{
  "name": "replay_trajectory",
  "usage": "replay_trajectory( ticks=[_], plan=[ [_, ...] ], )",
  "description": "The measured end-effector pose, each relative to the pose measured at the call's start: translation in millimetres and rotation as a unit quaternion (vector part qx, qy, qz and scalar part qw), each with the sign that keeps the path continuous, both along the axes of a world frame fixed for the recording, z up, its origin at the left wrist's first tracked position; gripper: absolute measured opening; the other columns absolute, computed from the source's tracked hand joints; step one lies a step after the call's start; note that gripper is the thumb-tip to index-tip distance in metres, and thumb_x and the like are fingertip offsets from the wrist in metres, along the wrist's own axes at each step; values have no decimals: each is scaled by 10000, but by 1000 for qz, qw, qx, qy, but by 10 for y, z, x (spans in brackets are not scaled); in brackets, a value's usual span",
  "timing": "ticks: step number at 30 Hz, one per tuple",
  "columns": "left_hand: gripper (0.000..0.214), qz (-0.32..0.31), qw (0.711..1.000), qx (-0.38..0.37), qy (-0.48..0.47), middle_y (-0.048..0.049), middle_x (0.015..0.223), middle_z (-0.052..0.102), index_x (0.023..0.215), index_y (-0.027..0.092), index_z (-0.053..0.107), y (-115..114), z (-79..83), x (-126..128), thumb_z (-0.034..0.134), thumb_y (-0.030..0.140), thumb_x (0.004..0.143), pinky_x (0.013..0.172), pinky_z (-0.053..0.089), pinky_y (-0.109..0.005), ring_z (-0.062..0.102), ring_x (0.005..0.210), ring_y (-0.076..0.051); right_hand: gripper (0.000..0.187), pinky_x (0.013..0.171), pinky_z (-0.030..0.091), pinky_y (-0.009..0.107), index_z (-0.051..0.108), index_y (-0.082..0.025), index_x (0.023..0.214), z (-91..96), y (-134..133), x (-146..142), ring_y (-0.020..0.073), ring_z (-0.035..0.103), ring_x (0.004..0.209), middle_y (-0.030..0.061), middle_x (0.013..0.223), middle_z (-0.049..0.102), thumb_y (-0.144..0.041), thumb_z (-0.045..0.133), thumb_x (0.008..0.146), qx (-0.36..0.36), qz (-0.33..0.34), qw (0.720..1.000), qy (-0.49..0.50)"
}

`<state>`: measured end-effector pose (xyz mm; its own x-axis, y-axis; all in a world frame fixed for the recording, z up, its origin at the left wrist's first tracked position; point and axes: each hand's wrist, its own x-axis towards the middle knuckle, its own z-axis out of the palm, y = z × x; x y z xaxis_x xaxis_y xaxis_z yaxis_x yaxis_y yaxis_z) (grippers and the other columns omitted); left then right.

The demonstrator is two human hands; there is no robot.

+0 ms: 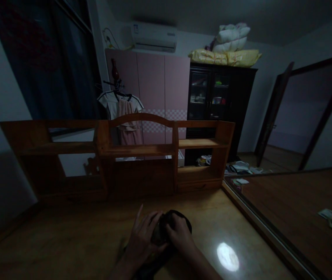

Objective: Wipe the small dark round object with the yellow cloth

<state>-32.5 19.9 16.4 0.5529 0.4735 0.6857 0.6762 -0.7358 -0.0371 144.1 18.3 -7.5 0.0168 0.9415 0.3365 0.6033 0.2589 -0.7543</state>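
Note:
Both my hands rest on a small dark round object (180, 219) lying on the wooden desk top (75, 241). My left hand (142, 239) covers its left side with the fingers curled over it and the forefinger stretched forward. My right hand (180, 235) is closed on its right side. The room is dim, so I cannot make out what the dark object is. Part of it runs back under my wrists.
A wooden shelf unit (137, 149) stands along the desk's far edge. A lamp's reflection (228, 256) shines on the desk at the right. Beyond are a pink wardrobe (151, 85), a dark cabinet (218, 101), hanging clothes (122, 107) and a doorway (300, 112).

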Motion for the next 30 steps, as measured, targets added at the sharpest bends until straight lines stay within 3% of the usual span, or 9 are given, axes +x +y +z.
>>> replay_trajectory(
  ticks=[3,6,8,13,17,19,26,30],
  plan=[
    [707,-4,1000,25,-10,-109,1192,573,1354,154,381,-16,17,0,586,499,772,1115,160,-611,566,1074,-268,197,714,435,269,627,-165,890,9,25,-5,209,612,831,53,867,671,-223,592,705,-65,35,991,112],
    [719,7,999,36,-33,-122,1215,556,1366,148,362,-55,20,7,585,497,779,1120,157,-605,539,1113,-275,282,680,466,263,626,-152,947,16,11,-14,214,636,843,47,891,682,-222,588,677,-194,85,944,252],
    [718,17,999,37,-36,-130,1239,535,1377,152,346,-76,9,16,593,477,787,1122,164,-596,511,1150,-277,301,666,474,261,624,-149,975,10,-8,-22,211,646,827,41,874,688,-229,565,692,-235,98,919,299],
    [652,11,998,62,-2,-126,1250,519,1392,190,332,-70,-43,51,588,378,822,1110,206,-597,504,1166,-270,298,762,475,288,627,-158,999,-41,3,-28,219,621,921,52,968,681,-237,553,721,-153,100,943,279],
    [604,11,999,46,1,-108,1310,472,1391,236,320,-51,-73,77,526,174,826,1093,259,-584,443,1239,-263,206,784,458,325,637,-164,910,-101,19,-12,229,600,872,76,922,668,-259,499,791,-32,55,988,141],
    [669,3,1000,20,-4,-106,1368,413,1398,241,302,-42,-83,78,507,93,779,1085,273,-587,379,1291,-276,188,756,452,330,636,-165,863,-136,9,-11,234,592,821,87,874,659,-260,482,812,-2,23,997,67],
    [877,-26,996,-79,33,-75,1453,308,1433,261,226,-16,-41,23,506,0,643,1047,347,-567,265,1349,-304,215,701,424,308,630,-144,876,-175,-38,-36,232,600,780,116,847,661,-223,430,861,21,-30,999,-35],
    [841,-46,993,-94,57,-89,1464,299,1436,252,219,-32,1,24,593,80,702,1051,354,-544,303,1332,-298,230,672,410,281,646,-133,843,-99,-43,10,214,615,753,121,826,675,-160,417,852,14,16,998,-55]
  ],
)
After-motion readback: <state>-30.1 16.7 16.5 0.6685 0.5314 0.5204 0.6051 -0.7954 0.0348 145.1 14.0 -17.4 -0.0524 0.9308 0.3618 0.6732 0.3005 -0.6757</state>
